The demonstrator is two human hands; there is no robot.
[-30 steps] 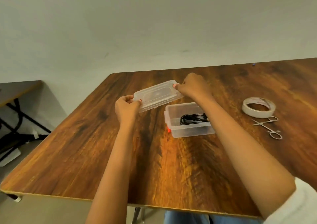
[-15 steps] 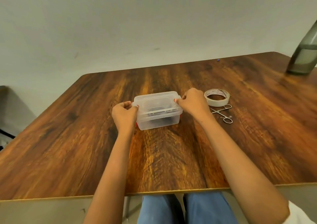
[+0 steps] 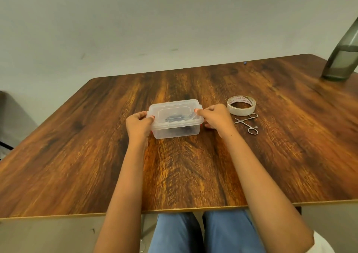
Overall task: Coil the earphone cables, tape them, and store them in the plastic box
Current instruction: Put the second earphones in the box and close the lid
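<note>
A clear plastic box (image 3: pixel 175 130) stands on the wooden table (image 3: pixel 193 175) with its clear lid (image 3: pixel 174 109) lying flat on top. Dark coiled earphone cables (image 3: pixel 174 118) show dimly through the lid and wall. My left hand (image 3: pixel 138 125) grips the box's left end, thumb on the lid's edge. My right hand (image 3: pixel 216 117) grips the right end, thumb pressed on the lid's corner.
A roll of white tape (image 3: pixel 241 105) lies just right of my right hand, with small metal scissors (image 3: pixel 247 123) in front of it. A dark glass bottle (image 3: pixel 342 59) stands at the far right corner. The table's front edge is near my knees.
One second ago both hands held the lid in the air above the open box. The lid now sits on the box, with both hands at its ends. The camera view has shifted right.
</note>
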